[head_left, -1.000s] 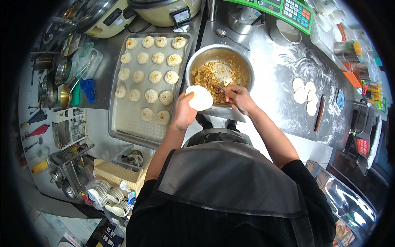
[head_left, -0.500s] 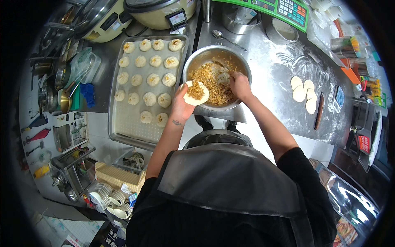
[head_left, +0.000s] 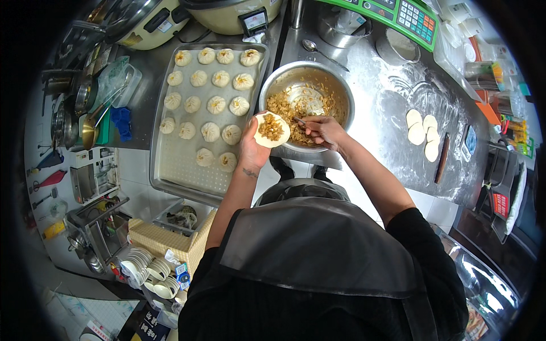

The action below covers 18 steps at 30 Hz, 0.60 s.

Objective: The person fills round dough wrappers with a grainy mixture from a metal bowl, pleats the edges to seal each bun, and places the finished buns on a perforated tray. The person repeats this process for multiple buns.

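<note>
On my left hand (head_left: 254, 149) rests a round dough wrapper (head_left: 263, 135), with chopped brownish filling (head_left: 273, 128) heaped in its middle. The hand is curled under and around the left side of the wrapper, close to the rim of a steel mixing bowl (head_left: 348, 96). My right hand (head_left: 326, 132) is over the bowl's near side, fingers closed on a metal spoon (head_left: 300, 120), which is partly hidden by the fingers and points toward the wrapper. More filling (head_left: 278, 105) lies in the bowl, with the bare bottom showing in places.
Left of the bowl, a metal tray (head_left: 165, 184) carries several pleated buns (head_left: 210, 132). Several flat wrappers (head_left: 416, 133) and a rolling pin (head_left: 442, 157) lie on the floured steel table to the right. Another spoon (head_left: 323, 55), a green scale (head_left: 392, 17) and pots stand behind.
My right hand has come back from inside the bowl toward its near rim, bringing the spoon closer to the wrapper. The filling on the wrapper looks more spread. The whole view has shifted slightly.
</note>
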Available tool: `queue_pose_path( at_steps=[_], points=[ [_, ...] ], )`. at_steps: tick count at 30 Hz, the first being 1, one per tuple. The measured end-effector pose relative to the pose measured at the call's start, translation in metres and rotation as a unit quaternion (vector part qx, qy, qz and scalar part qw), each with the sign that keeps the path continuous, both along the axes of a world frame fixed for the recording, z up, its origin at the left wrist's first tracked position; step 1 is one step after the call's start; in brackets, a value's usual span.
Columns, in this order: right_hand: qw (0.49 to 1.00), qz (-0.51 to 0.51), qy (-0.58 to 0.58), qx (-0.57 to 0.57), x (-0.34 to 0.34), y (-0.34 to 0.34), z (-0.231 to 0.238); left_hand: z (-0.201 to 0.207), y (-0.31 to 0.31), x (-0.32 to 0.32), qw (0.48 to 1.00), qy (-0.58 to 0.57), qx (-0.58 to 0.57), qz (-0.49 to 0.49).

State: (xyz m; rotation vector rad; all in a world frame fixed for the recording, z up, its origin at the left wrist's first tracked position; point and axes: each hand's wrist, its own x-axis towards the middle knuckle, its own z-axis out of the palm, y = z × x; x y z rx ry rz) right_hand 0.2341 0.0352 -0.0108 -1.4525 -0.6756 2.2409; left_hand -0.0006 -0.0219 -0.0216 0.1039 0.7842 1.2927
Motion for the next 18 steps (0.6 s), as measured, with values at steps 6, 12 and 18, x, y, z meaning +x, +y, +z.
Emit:
queue_pose_path(
  at_steps=[6, 12, 18],
  points=[
    [0.997, -0.052, 0.011, 0.047, 0.018, -0.012, 0.036, 0.009, 0.010, 0.004, 0.999, 0.044, -0.031, -0.001],
    [0.976, -0.045, -0.100, 0.188, 0.019, -0.028, 0.057, 0.015, 0.045, 0.028, 0.998, 0.029, -0.055, -0.021],
    [0.628, 0.137, -0.440, 0.628, 0.003, -0.052, 0.052, 0.029, 0.069, 0.053, 0.993, -0.020, -0.109, -0.033]
  ],
)
